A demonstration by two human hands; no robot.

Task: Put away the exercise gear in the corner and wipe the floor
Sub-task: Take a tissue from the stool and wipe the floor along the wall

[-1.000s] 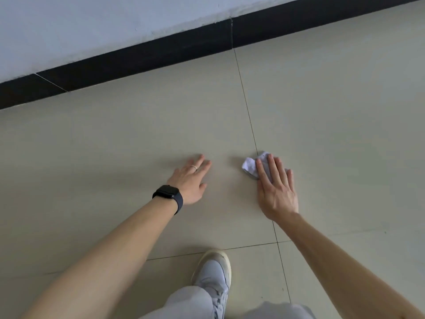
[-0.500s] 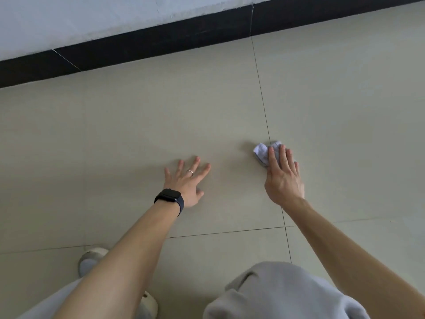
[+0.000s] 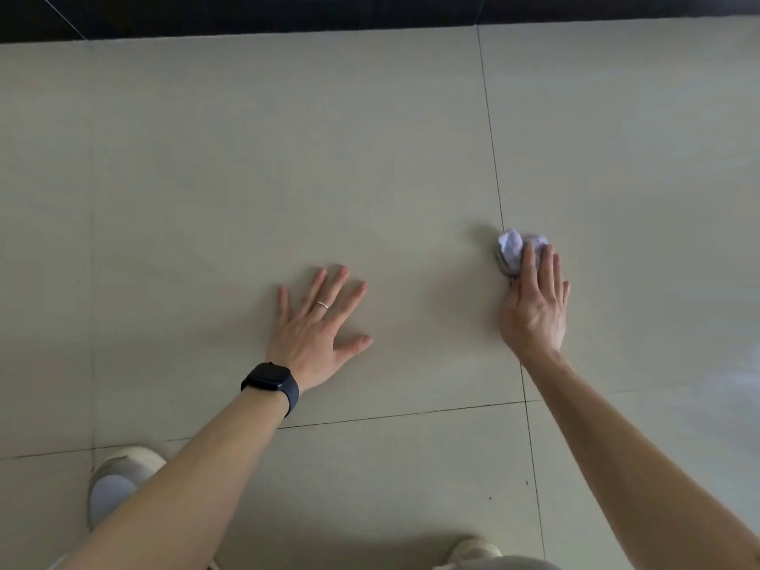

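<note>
A crumpled white tissue lies on the beige tiled floor, right beside a grout line. My right hand presses down on it with straight fingers, covering its near half. My left hand rests flat on the floor to the left, fingers spread, with a ring on one finger and a black watch on the wrist. No exercise gear is in view.
A black skirting board runs along the top edge where the floor meets the wall. My left shoe stands at the bottom left, and the toe of my right shoe shows at the bottom.
My right hand has slid the tissue away from me and to the right along the grout line. The left hand stays planted, and the view has tilted further down towards the floor.
</note>
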